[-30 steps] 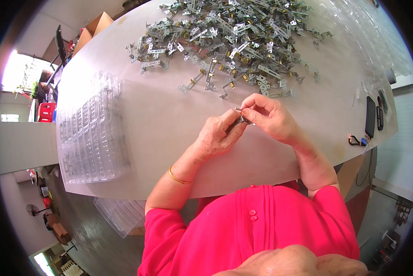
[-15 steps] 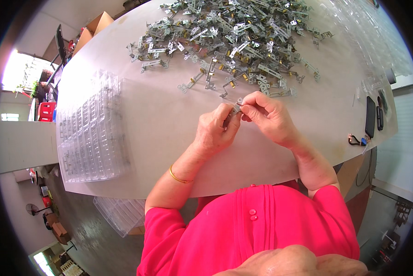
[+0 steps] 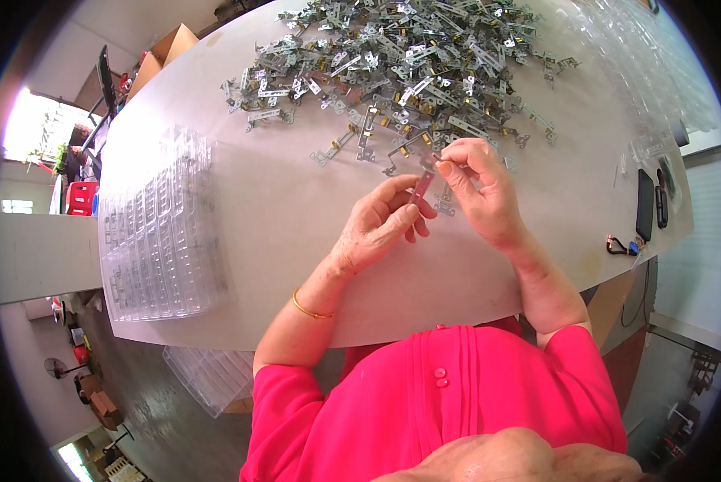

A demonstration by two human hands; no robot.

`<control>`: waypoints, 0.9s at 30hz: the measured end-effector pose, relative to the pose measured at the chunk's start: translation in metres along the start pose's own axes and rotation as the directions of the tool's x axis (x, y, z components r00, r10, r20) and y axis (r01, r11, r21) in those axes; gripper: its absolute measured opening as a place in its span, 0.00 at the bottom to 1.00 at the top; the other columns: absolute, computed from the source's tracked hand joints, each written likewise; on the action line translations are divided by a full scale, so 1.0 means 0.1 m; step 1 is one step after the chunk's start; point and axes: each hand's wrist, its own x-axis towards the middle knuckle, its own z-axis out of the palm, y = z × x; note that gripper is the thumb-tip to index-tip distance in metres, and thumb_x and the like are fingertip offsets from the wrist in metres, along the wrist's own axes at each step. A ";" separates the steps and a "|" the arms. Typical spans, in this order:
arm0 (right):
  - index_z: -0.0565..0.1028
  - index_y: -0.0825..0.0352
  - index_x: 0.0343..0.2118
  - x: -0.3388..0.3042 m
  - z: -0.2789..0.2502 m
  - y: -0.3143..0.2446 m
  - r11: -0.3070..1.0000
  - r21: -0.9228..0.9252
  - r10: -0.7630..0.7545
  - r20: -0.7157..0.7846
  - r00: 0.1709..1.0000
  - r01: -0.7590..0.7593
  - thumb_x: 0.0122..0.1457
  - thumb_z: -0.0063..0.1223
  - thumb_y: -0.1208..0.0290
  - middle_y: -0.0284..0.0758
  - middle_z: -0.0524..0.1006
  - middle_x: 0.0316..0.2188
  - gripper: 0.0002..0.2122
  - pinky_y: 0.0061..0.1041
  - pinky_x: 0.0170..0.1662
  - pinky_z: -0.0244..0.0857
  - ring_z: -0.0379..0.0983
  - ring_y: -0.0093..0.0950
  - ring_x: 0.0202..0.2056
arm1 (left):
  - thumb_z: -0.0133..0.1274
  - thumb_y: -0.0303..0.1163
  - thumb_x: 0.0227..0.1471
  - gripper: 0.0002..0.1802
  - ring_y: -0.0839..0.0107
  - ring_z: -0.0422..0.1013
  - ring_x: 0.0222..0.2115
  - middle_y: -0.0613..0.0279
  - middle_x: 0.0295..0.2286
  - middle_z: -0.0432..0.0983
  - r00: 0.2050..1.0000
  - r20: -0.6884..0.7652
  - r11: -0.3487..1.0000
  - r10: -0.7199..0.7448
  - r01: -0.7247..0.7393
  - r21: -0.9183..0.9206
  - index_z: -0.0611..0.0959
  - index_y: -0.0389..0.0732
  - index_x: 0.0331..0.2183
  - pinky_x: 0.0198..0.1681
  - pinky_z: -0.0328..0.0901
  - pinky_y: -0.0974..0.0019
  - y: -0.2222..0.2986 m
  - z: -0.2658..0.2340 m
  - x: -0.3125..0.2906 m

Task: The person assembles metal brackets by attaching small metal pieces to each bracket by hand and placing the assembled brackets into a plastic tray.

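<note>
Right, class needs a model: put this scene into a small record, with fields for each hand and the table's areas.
Left hand: holds a metal bracket
Right hand: fingertips at the bracket's far end; grip unclear
Table, far side: heap of metal parts
Table, left: clear plastic trays
Table, right: flat black object

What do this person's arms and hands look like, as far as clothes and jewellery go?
Both the left hand and the right hand are gloveless. The bright pinkish-red sleeves are short, leaving the forearms uncovered. A thin, gold-coloured bangle circles the left forearm; no bracelet or watch shows on the right one.
</note>
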 end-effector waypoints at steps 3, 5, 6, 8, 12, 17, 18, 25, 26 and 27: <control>0.75 0.66 0.36 -0.02 -0.04 -0.10 0.991 -0.126 -0.040 0.007 0.999 0.041 0.64 0.55 0.76 0.28 0.75 0.25 0.02 0.19 0.30 0.65 0.70 0.17 0.25 | 0.50 0.31 0.64 0.25 0.71 0.76 0.35 0.52 0.40 0.78 0.990 -0.099 0.994 0.105 -0.107 -0.013 0.66 0.35 0.59 0.36 0.71 0.68 -0.11 -0.03 0.02; 0.75 0.66 0.36 -0.07 -0.02 -0.14 0.993 -0.063 0.108 0.084 0.991 -0.103 0.62 0.56 0.76 0.30 0.76 0.25 0.02 0.20 0.28 0.65 0.70 0.19 0.24 | 0.51 0.28 0.63 0.27 0.72 0.75 0.34 0.54 0.41 0.77 0.976 -0.120 0.982 0.182 -0.187 -0.030 0.63 0.37 0.61 0.37 0.71 0.68 -0.16 -0.06 0.05; 0.76 0.66 0.35 -0.09 0.01 -0.14 0.994 -0.083 0.074 0.100 0.992 -0.066 0.62 0.56 0.77 0.31 0.76 0.24 0.01 0.22 0.28 0.65 0.71 0.21 0.23 | 0.51 0.28 0.63 0.27 0.72 0.75 0.34 0.54 0.41 0.77 0.977 -0.117 0.982 0.181 -0.185 -0.031 0.63 0.37 0.61 0.37 0.71 0.68 -0.16 -0.06 0.06; 0.76 0.66 0.35 -0.10 0.05 -0.16 0.994 -0.105 0.043 0.114 0.993 -0.031 0.61 0.56 0.77 0.33 0.77 0.24 0.01 0.23 0.27 0.65 0.71 0.23 0.22 | 0.53 0.27 0.62 0.29 0.73 0.73 0.34 0.55 0.41 0.76 0.971 -0.128 0.979 0.204 -0.204 0.018 0.63 0.38 0.61 0.38 0.70 0.69 -0.17 -0.06 0.06; 0.75 0.65 0.33 -0.10 0.05 -0.20 0.985 -0.169 0.048 0.129 0.991 -0.026 0.59 0.57 0.77 0.36 0.78 0.25 0.02 0.27 0.27 0.67 0.74 0.30 0.23 | 0.54 0.24 0.61 0.30 0.75 0.72 0.34 0.56 0.41 0.76 0.974 -0.135 0.983 0.184 -0.178 0.050 0.63 0.39 0.61 0.39 0.70 0.70 -0.15 -0.04 0.05; 0.75 0.65 0.32 -0.12 0.06 -0.11 0.960 -0.263 -0.036 0.201 0.979 0.090 0.58 0.58 0.77 0.37 0.77 0.24 0.03 0.31 0.27 0.67 0.75 0.37 0.24 | 0.55 0.19 0.58 0.30 0.78 0.72 0.33 0.60 0.39 0.75 0.966 -0.144 0.972 0.214 -0.195 0.132 0.65 0.40 0.60 0.37 0.69 0.73 -0.15 -0.03 0.08; 0.75 0.65 0.32 -0.12 0.07 -0.10 0.957 -0.271 -0.053 0.181 0.982 0.102 0.57 0.58 0.77 0.38 0.77 0.24 0.03 0.32 0.27 0.67 0.75 0.38 0.25 | 0.55 0.19 0.58 0.30 0.78 0.72 0.33 0.60 0.39 0.75 0.966 -0.146 0.972 0.213 -0.194 0.134 0.65 0.40 0.60 0.37 0.69 0.73 -0.15 -0.03 0.07; 0.74 0.64 0.32 -0.08 0.05 -0.06 0.933 -0.290 -0.138 0.264 0.955 0.215 0.57 0.59 0.74 0.39 0.76 0.24 0.04 0.35 0.27 0.66 0.75 0.40 0.26 | 0.55 0.18 0.56 0.30 0.78 0.71 0.32 0.61 0.38 0.75 0.964 -0.145 0.958 0.223 -0.190 0.212 0.66 0.40 0.59 0.37 0.69 0.73 -0.16 -0.01 0.06; 0.74 0.64 0.32 -0.08 0.03 -0.08 0.931 -0.296 -0.137 0.259 0.956 0.214 0.57 0.59 0.74 0.39 0.76 0.24 0.04 0.35 0.27 0.66 0.75 0.40 0.26 | 0.55 0.17 0.56 0.30 0.78 0.71 0.31 0.61 0.38 0.75 0.962 -0.128 0.949 0.241 -0.205 0.240 0.66 0.40 0.59 0.36 0.69 0.73 -0.16 -0.01 0.06; 0.74 0.65 0.31 -0.08 0.02 -0.09 0.943 -0.287 -0.096 0.257 0.962 0.171 0.58 0.59 0.74 0.39 0.76 0.24 0.04 0.34 0.28 0.66 0.75 0.39 0.26 | 0.55 0.17 0.56 0.30 0.78 0.71 0.31 0.61 0.38 0.75 0.961 -0.127 0.948 0.244 -0.208 0.241 0.66 0.40 0.59 0.36 0.69 0.73 -0.15 -0.01 0.06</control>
